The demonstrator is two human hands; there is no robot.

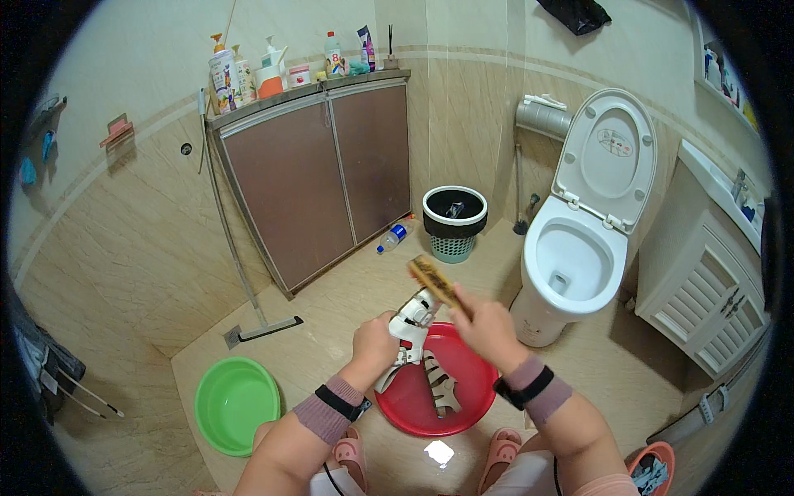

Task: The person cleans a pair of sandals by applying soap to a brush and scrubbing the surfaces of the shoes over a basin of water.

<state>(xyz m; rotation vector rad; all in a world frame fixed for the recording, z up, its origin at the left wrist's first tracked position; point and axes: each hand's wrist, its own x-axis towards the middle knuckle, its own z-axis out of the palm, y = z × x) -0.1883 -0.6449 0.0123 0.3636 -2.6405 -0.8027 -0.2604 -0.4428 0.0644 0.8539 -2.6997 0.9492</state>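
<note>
My left hand (374, 347) is closed around a white strappy sandal (411, 332), held up above the left edge of a red basin (478, 413). In my right hand (486, 326) is a wooden-backed scrubbing brush (432, 279), gripped by its handle. The brush head is just above the upper end of the sandal; whether the bristles touch it I cannot tell. A second white sandal (444, 387) lies inside the basin.
A green basin (207, 409) stands left of the red one. Behind are a squeegee (281, 326), a brown cabinet (289, 182), a plastic bottle (395, 236) and a waste bin (453, 244). The toilet (538, 289) is at right, its lid raised, beside a louvred vanity (699, 285).
</note>
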